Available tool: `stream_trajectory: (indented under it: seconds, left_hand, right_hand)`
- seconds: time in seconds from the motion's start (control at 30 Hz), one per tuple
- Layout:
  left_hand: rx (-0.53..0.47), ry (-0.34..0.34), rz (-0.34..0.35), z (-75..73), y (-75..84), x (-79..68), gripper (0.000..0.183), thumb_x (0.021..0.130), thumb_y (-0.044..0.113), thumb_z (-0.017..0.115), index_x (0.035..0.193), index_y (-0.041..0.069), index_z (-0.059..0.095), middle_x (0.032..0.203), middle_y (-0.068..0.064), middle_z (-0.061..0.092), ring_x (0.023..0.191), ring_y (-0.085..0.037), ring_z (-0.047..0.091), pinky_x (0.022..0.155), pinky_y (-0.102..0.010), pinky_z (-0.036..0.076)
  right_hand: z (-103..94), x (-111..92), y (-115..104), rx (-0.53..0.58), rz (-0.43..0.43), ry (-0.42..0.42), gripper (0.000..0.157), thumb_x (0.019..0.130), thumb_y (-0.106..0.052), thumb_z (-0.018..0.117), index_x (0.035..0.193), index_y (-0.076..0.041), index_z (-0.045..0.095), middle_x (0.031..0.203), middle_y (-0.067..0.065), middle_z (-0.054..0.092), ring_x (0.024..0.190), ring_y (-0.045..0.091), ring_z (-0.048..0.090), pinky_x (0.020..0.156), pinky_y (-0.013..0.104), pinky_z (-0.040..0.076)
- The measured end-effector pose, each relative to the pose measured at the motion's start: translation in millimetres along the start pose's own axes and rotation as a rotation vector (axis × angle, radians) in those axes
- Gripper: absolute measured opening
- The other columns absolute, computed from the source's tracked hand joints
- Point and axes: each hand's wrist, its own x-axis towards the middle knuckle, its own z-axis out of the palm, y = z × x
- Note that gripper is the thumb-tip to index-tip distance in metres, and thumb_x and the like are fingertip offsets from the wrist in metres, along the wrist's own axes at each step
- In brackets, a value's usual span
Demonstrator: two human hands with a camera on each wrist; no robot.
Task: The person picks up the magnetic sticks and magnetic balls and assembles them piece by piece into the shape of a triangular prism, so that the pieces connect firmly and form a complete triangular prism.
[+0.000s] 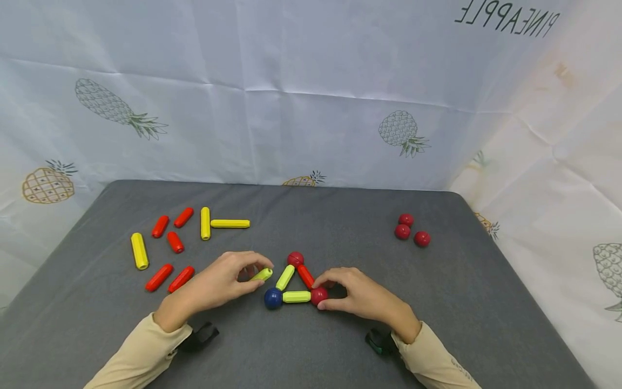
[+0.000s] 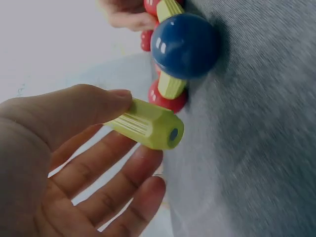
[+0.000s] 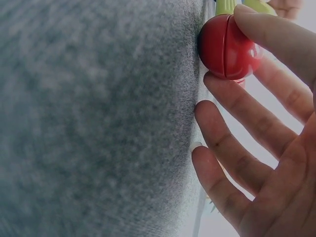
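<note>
On the dark counter (image 1: 301, 351), the person's left hand (image 1: 221, 278) is pinching a yellow-green rod (image 1: 262, 274) between thumb and fingertips, the remaining fingers spreading loosely behind it. The rod's near end, showing a grey disc in the left wrist view, is protruding beyond the grip, probably because this hold is leaving that end uncovered. It is hovering near the blue ball (image 1: 273, 298) without touching it. The right hand (image 1: 362, 294) is partly closing, thumb and forefinger gripping the near red ball (image 1: 319, 295) while its other fingers are standing away; this is presumably steadying the triangle. That triangle is lying in front of the person, the far red ball (image 1: 295, 259) forming its top corner, with a red rod (image 1: 305, 276) and two yellow-green rods joining the three balls. Loose red rods (image 1: 159, 277) and yellow rods (image 1: 139, 251) are resting toward the left and three spare red balls (image 1: 402, 232) toward the right, perhaps separating the pieces by kind within reach. As for writing, the pineapple-printed cloth (image 1: 291, 54) is displaying "PINEAPPLE" (image 1: 507, 19) in reversed letters; faint marking on the right sleeve (image 1: 437, 354) is appearing too small to read, and no brand is showing on the pieces.
</note>
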Motion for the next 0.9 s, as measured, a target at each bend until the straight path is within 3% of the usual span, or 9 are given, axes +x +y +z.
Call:
stream_trajectory:
  seconds: [0.23, 0.47, 0.7, 0.9]
  left_hand:
    - [-0.043, -0.01, 0.037, 7.5, 12.9, 14.6, 0.025, 0.089, 0.009, 0.073, 0.113, 0.011, 0.068, 0.108, 0.001, 0.071, 0.087, -0.005, 0.065, 0.079, -0.028, 0.057]
    - [-0.066, -0.036, 0.098, 13.9, 22.0, 25.3, 0.02, 0.09, 0.012, 0.072, 0.109, 0.012, 0.066, 0.099, 0.004, 0.071, 0.082, -0.001, 0.065, 0.074, -0.027, 0.057]
    - [-0.009, -0.036, 0.131, 18.2, 26.3, 28.9, 0.023, 0.091, 0.01, 0.07, 0.114, 0.007, 0.069, 0.092, 0.005, 0.065, 0.076, -0.003, 0.056, 0.067, -0.022, 0.052]
    - [-0.01, -0.049, 0.138, 17.2, 25.1, 26.2, 0.019, 0.092, 0.01, 0.07, 0.111, 0.009, 0.069, 0.091, 0.006, 0.062, 0.076, -0.003, 0.053, 0.067, -0.02, 0.049]
  right_hand:
    - [-0.2, 0, 1, 0.013, 0.0, 0.007, 0.032, 0.088, -0.039, 0.075, 0.114, -0.023, 0.068, 0.104, -0.012, 0.069, 0.097, 0.005, 0.062, 0.092, 0.035, 0.049]
    - [-0.1, 0, 3, 0.014, -0.009, 0.02, 0.031, 0.087, -0.038, 0.076, 0.112, -0.021, 0.067, 0.102, -0.011, 0.068, 0.096, 0.006, 0.062, 0.089, 0.032, 0.05]
    - [-0.9, 0, 3, 0.01, -0.008, 0.019, 0.031, 0.087, -0.038, 0.076, 0.112, -0.022, 0.067, 0.101, -0.012, 0.069, 0.095, 0.005, 0.063, 0.09, 0.034, 0.05]
    - [-0.7, 0, 3, 0.019, -0.007, 0.015, 0.031, 0.087, -0.038, 0.076, 0.112, -0.021, 0.067, 0.102, -0.011, 0.069, 0.096, 0.006, 0.063, 0.089, 0.032, 0.051]
